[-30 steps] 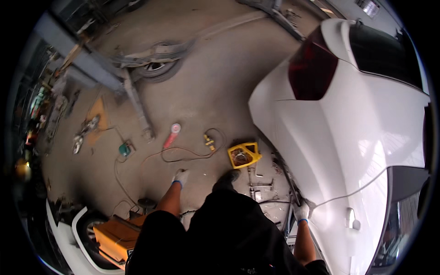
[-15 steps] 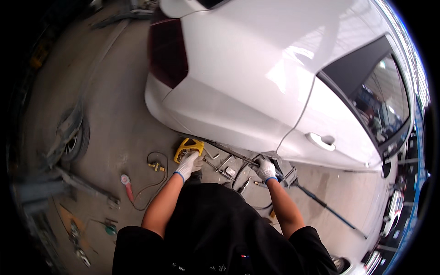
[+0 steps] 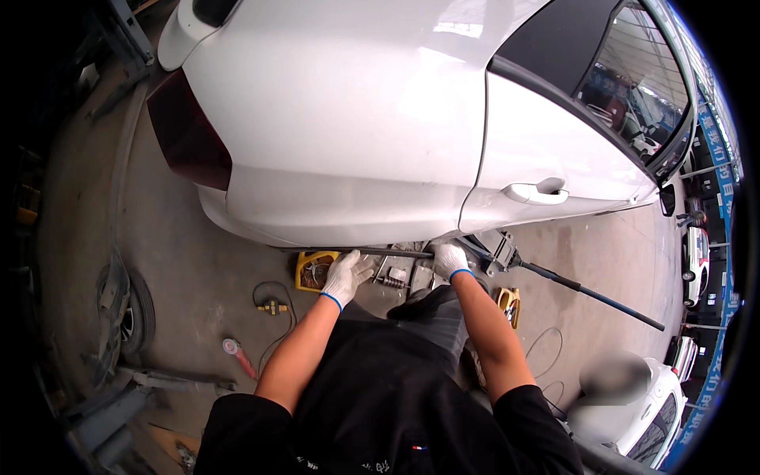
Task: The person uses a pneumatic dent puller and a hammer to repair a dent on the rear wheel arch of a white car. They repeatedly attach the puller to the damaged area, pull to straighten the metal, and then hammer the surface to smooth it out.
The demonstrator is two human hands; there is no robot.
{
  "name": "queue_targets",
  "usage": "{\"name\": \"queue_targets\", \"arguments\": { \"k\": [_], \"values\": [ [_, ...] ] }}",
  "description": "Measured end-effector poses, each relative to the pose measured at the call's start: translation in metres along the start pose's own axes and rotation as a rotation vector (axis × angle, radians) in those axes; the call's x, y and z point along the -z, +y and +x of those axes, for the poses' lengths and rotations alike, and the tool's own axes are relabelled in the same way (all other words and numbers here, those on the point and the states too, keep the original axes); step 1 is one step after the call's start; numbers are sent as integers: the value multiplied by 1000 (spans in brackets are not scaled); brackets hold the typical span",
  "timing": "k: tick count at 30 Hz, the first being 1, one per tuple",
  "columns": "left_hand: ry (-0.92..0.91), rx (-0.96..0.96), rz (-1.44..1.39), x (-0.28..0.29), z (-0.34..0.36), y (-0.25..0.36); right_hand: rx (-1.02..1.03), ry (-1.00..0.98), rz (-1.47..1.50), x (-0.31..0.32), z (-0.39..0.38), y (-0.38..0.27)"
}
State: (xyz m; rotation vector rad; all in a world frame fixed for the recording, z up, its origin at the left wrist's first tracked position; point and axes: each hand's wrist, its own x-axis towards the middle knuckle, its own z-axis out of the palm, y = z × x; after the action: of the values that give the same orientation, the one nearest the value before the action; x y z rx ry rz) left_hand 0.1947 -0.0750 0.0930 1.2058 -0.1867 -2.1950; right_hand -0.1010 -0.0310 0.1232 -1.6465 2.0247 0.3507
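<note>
A long dark bar (image 3: 396,252) lies level along the lower edge of a white car (image 3: 340,198), just below its rear side panel. My right hand (image 3: 450,261), in a white glove with a blue cuff, is closed around the bar's right end. The gloved left hand (image 3: 347,275) is by the bar's middle, fingers stretched out and apart; whether it touches the bar is unclear. Beside that hand sits a yellow tray (image 3: 302,273) with small brownish parts in it. Metal tools, including a spring-like piece (image 3: 391,282), lie on the floor between my hands.
A floor jack (image 3: 500,252) with a long blue-black handle (image 3: 590,291) stands right of my right hand. Another yellow case (image 3: 509,307) lies nearer. To the left are a red-handled round tool (image 3: 237,356), a yellow-black fitting (image 3: 271,307) on a cord, and a wheel (image 3: 136,313).
My view has shifted along the car, which appears further left. The bar has swung from slanting to level. My left hand's fingers have spread; the right still grips the bar's end.
</note>
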Motion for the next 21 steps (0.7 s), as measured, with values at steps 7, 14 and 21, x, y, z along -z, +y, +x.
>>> {"name": "queue_targets", "arguments": {
  "k": [7, 14, 21],
  "values": [
    [-55, -37, -220, -11, 17, -19, 24, 88, -7, 7, 7, 2],
    [-59, -140, -310, -82, 30, -51, 123, 146, 18, 21, 1, 12],
    [74, -226, -410, -78, 35, -42, 247, 576, 153, 1, -43, 109]
  ]
}}
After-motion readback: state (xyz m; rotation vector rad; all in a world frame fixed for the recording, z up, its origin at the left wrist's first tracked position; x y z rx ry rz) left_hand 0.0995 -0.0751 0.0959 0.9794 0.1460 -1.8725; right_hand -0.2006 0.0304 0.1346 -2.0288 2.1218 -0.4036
